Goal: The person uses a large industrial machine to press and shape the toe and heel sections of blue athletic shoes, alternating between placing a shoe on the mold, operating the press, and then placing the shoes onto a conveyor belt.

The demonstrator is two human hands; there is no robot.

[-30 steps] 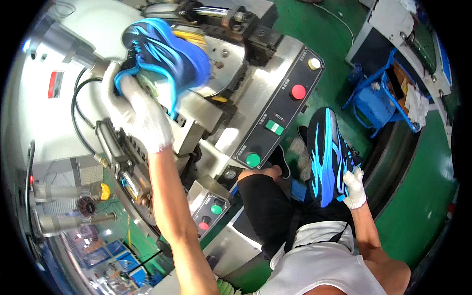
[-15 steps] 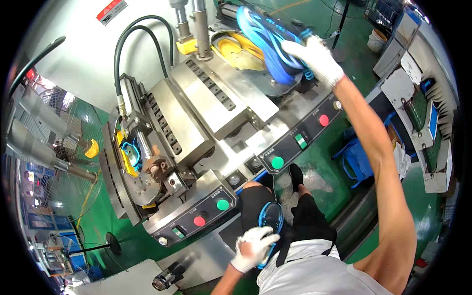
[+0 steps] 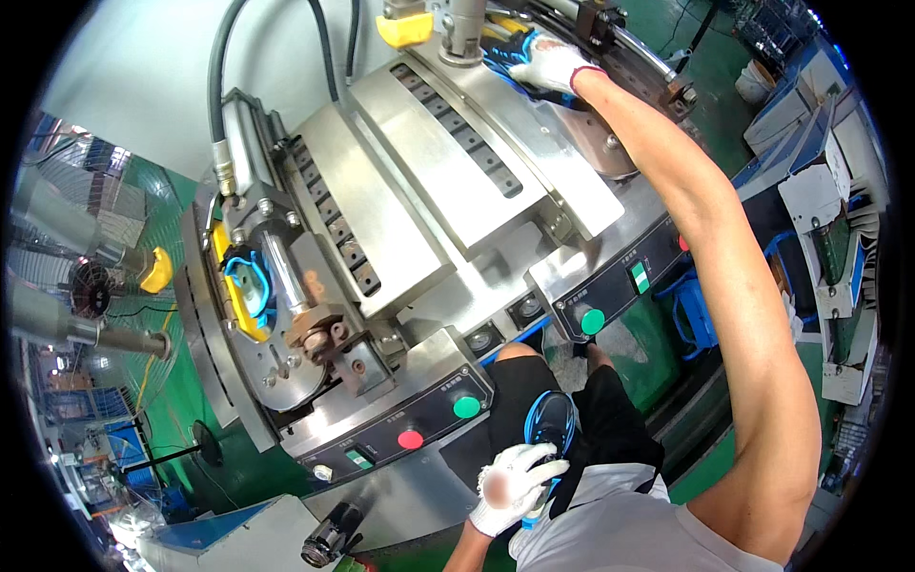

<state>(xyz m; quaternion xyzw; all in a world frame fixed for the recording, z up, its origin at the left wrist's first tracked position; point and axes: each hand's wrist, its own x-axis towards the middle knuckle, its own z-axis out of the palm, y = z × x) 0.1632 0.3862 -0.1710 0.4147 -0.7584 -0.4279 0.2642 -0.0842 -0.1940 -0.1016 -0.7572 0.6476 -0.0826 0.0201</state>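
Holding a black-and-blue shoe (image 3: 550, 419) over the lap (image 3: 615, 424) with the gloved left hand (image 3: 515, 488), slightly spread fingers across it, just right of the near control panel (image 3: 437, 417) and its green button (image 3: 467, 407). Gripping a second shoe (image 3: 507, 50), also black and blue, well ahead of the left hand with the gloved right hand (image 3: 553, 69), just right of a steel column (image 3: 464, 33) with a yellow pad (image 3: 405, 30) farther left; can't tell finger placement underneath. Seeing slotted steel covers (image 3: 438, 153) left of the right hand, plus a blue-edged piece (image 3: 250, 286) by a yellow strip (image 3: 232, 297), ahead and well left of the left hand.
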